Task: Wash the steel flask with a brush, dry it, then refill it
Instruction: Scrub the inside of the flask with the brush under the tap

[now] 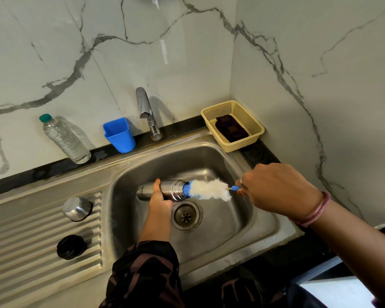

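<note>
two hands busy: my left hand [159, 200] grips the flask [162, 190], right hand [276, 190] pinches the brush [209, 189]; wet steel could slip into the sink [242, 218].

- pretty clearly a home kitchen
- steel sink [211, 161] with ribbed drainboard [42, 245], tap [146, 110] behind it
- marble-look wall tiles [142, 41], dark bench [260, 152] holding a scrubber basket [251, 121]
</note>
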### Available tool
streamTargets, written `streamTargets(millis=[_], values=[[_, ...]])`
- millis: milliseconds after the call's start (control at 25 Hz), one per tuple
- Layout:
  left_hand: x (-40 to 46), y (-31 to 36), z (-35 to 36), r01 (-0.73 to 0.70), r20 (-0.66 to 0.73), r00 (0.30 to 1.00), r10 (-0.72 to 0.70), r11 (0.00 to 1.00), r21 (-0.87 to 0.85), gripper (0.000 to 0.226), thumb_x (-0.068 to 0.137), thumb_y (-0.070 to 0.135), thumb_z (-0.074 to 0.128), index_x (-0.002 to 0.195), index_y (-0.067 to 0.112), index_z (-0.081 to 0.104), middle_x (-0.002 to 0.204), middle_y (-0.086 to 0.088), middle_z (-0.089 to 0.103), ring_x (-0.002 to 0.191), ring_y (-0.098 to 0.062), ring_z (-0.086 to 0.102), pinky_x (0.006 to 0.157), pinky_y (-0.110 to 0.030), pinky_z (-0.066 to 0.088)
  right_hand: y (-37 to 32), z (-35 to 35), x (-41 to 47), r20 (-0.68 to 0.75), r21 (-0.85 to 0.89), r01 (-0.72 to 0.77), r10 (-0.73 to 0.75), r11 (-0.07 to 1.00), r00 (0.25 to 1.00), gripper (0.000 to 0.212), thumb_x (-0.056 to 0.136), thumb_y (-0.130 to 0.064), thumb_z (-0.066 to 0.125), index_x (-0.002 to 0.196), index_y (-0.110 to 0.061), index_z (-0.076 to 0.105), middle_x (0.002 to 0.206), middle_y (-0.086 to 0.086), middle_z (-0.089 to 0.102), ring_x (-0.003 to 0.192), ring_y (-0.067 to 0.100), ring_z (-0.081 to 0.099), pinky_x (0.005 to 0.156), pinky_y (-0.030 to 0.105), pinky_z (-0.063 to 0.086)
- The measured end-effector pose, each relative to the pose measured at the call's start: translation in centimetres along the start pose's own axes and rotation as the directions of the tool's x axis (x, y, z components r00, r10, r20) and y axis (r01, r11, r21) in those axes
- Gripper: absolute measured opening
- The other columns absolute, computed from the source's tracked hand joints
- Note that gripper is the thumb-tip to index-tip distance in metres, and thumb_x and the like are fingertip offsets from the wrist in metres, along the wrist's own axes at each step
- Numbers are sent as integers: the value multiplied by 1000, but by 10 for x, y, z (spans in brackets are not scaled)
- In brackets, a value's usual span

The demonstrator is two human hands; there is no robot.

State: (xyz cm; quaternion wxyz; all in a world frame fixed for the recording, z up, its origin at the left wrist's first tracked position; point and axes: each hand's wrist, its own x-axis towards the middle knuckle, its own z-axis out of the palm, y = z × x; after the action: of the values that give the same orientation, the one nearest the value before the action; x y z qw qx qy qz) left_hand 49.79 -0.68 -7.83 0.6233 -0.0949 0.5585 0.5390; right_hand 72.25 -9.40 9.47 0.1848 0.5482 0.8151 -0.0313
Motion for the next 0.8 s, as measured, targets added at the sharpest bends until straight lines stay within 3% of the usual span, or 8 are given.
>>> streamTargets(millis=[120,320,440,520,640,800], values=[[3,-2,-5,-28,47,999,27,999,29,66,87,44,68,139,11,44,133,-13,58,122,-33,56,106,-52,42,0,-3,-2,-9,-37,10,-10,999,1000,32,103,-36,33,113,-19,58,63,-7,35,51,5,33,47,18,21],[6,2,4,16,-4,1000,-16,1000,-6,55,90,37,68,132,9,44,119,-17,60,118,-36,57,102,-55,40,-2,-8,-10,-25,-82,5,-7,997,1000,33,103,-36,31,117,-22,58,63,-7,34,50,5,31,45,18,17],[15,-1,-11,-117,64,992,111,988,98,56,90,46,64,128,9,47,110,-12,61,108,-31,61,103,-51,45,7,-14,-19,-28,-61,-36,34,998,999,30,103,-34,33,114,-21,58,67,-7,40,55,5,41,49,17,30],[20,-1,-24,-218,136,971,195,958,184,64,89,50,61,138,11,46,124,-9,59,116,-27,60,105,-49,45,20,-23,-27,-60,-54,-88,85,995,995,27,102,-36,36,110,-22,58,70,-8,46,60,6,48,54,19,39],[34,8,-24,-85,-75,993,88,996,36,65,84,39,73,138,13,46,129,-13,59,116,-34,59,105,-55,43,38,-28,-26,-102,-40,-160,155,986,983,28,101,-39,37,105,-23,60,66,-8,45,54,4,43,49,20,33],[27,2,-20,-12,-22,1000,11,996,-89,65,88,35,70,140,9,42,132,-17,55,122,-39,55,106,-58,40,41,-9,1,-154,-42,-252,243,967,958,26,99,-31,41,101,-22,65,64,-8,44,53,8,42,44,21,26]])
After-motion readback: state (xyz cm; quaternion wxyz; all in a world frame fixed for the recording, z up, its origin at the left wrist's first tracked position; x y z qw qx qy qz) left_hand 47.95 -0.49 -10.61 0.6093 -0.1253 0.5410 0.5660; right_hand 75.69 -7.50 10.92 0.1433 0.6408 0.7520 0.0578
